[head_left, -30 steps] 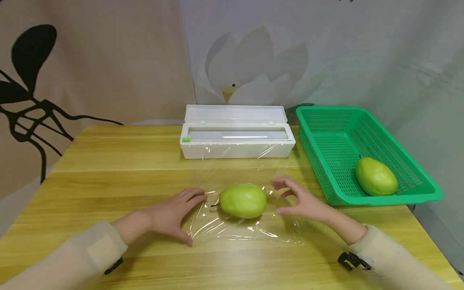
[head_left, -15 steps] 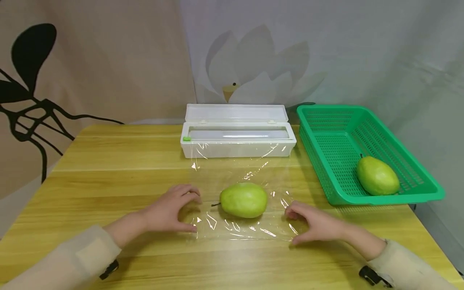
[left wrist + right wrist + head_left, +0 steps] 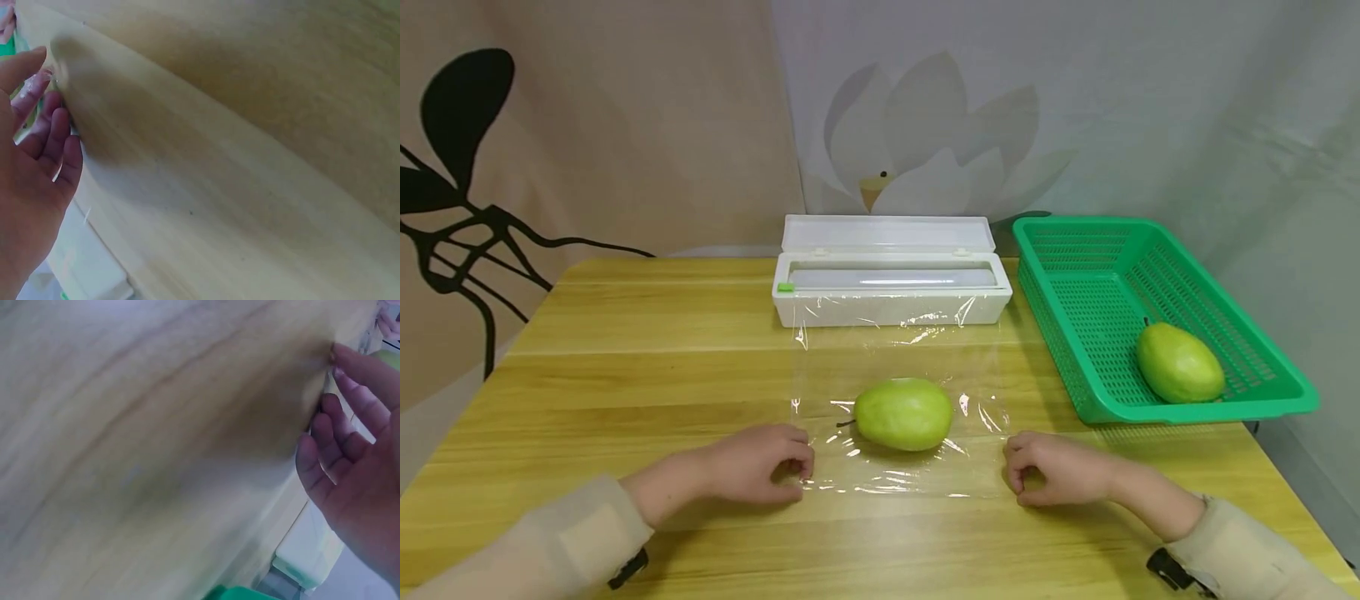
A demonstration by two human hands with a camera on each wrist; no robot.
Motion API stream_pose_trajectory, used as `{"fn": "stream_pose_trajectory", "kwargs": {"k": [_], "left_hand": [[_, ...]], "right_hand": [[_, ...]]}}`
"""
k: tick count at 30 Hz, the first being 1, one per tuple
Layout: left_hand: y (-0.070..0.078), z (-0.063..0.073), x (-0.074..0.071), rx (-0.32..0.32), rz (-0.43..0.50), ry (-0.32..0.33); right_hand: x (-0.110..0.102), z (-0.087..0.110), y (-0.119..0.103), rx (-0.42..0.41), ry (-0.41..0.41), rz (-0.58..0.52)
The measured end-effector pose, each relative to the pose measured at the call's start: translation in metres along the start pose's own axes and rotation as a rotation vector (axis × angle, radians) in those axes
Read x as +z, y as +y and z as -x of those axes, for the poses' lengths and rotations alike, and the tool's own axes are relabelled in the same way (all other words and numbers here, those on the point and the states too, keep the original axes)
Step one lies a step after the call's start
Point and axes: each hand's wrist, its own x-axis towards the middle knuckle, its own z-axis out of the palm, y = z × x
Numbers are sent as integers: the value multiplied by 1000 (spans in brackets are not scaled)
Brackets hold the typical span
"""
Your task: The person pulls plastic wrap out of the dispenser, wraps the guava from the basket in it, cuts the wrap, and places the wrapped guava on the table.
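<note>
Cling film is spread on the wooden table from the white dispenser box, beneath a green pear. Its near corners are pinched narrowly by the left hand and right hand. Side room is left before the green basket.

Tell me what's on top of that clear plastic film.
One green fruit lies on its side on the clear film, its stem toward the picture's left. The fruit's underside and the film directly beneath are covered.
</note>
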Motion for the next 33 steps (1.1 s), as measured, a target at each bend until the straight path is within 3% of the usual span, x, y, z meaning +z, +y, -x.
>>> {"fn": "stream_pose_trajectory", "kwargs": {"k": [5,12,19,26,33], "left_hand": [[2,0,-6,7,30,-12],[6,5,-19,27,134,-14],[9,9,-28,22,80,14],[11,14,-41,-46,128,30],[11,14,-49,-49,93,100]], "right_hand": [[-5,0,-2,-45,27,-29],[-20,5,-9,67,-29,-115],[-34,8,-14,84,-14,-84],[-42,7,-16,87,7,-27],[-51,8,-18,116,25,-24]]}}
